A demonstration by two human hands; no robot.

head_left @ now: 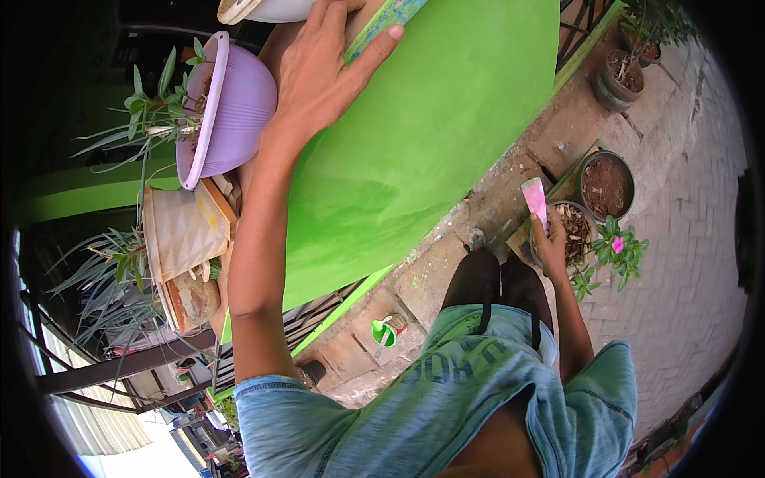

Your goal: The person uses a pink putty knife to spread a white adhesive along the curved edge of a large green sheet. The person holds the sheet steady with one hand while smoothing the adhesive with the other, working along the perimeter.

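Observation:
My left hand (323, 80) rests on the top ledge of a green-painted wall (398, 151), fingers stretched out and thumb apart over its edge. Beside the thumb runs a strip with mottled blue, green and pink colouring (386, 28). Close to the wrist stands a lilac plant pot (237, 111) with a leafy plant. Down on the right, my right hand (547, 243) is closed around a pink and white flat, flared scraper-like tool (535, 197), its wide end pointing away from the hand. The wall's green looks uneven, with darker patches.
A small container of green paint (384, 334) with a flat stick or brush stands on the ground. A beige pot (187, 231) sits along the ledge. Near my right hand are a soil-filled pot (607, 185) and a pink-flowered plant (617, 245). Paving (669, 319) stretches along the right.

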